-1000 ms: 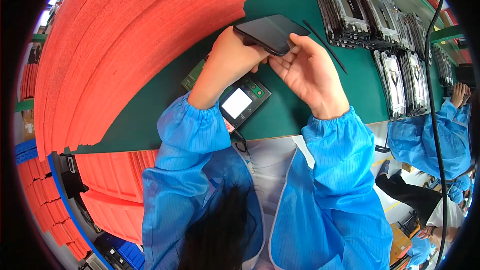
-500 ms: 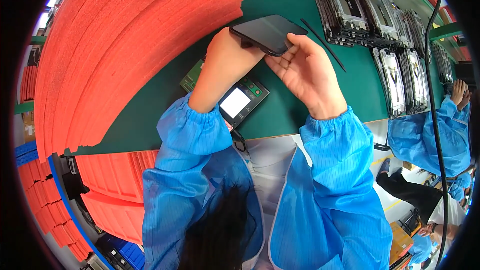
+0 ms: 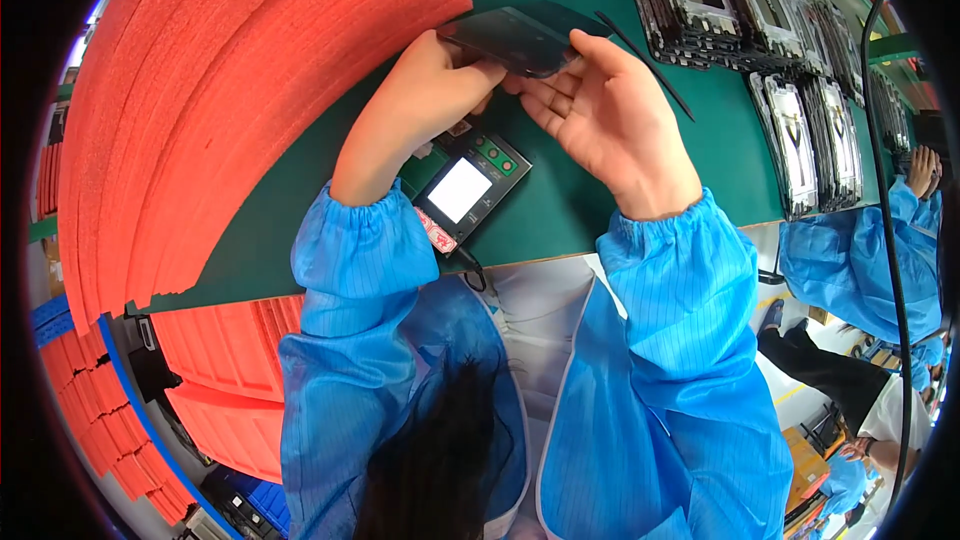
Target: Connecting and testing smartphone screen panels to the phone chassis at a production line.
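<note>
Lifted slightly farther from the body than a moment before, held above the green tabletop (image 3: 600, 210) between left hand (image 3: 420, 105) and right hand (image 3: 610, 115), fingers pinching edges: thin dark panel (image 3: 505, 40), seemingly light, stiff, fragile.

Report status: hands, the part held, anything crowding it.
Left hand and right hand both grip the dark flat panel. Small tester box below. Red foam stack close left.

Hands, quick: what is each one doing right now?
Left hand: closed on the near end of the dark flat panel.
Right hand: fingers curled under the same panel, holding it.
</note>
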Demonstrator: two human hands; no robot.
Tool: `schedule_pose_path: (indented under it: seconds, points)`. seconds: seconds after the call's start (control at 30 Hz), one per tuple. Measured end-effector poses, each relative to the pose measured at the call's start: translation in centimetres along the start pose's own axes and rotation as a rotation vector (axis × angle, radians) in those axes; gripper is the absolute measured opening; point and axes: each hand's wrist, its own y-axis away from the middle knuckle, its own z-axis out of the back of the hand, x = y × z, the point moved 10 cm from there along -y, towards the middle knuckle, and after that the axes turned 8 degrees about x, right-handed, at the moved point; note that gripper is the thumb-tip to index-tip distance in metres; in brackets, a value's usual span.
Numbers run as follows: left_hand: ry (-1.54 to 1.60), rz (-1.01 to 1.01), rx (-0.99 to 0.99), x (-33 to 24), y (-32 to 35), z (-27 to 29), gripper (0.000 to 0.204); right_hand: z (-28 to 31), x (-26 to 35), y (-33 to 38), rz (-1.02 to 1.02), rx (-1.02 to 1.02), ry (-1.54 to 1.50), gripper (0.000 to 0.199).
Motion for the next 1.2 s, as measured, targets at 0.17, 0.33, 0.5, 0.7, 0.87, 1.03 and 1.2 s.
schedule_pose_path:
  seconds: [0.17, 0.33, 0.5, 0.7, 0.87, 1.03, 1.2]
  points:
    - [0.037, -0.078, -0.162, -0.5, 0.1, 0.8, 0.021, -0.4, 0.0, -0.1, 0.039, -0.012, 0.032, 0.034]
    - [-0.013, -0.103, -0.142, -0.7, -0.1, 1.0, 0.023, -1.1, 0.0, 0.0, 0.045, 0.018, 0.027, 0.032]
    - [-0.043, -0.001, -0.161, -0.3, 0.0, 1.0, 0.024, -0.9, 0.0, 0.0, 0.044, 0.001, 0.020, 0.031]
    - [-0.035, -0.121, -0.188, -0.5, 0.0, 1.2, 0.023, -1.1, -0.3, 0.0, 0.053, -0.006, 0.006, 0.031]
    - [-0.076, -0.115, -0.219, -0.5, 0.2, 1.4, 0.028, -1.1, -0.4, 0.0, 0.060, -0.010, 0.005, 0.030]
    - [-0.116, -0.101, -0.275, -0.4, 0.4, 1.7, 0.034, -1.1, -0.5, 0.0, 0.062, 0.000, 0.006, 0.029]
    - [-0.089, -0.131, -0.299, -0.4, 0.4, 1.9, 0.033, -1.2, -0.7, 0.0, 0.047, -0.006, 0.004, 0.028]
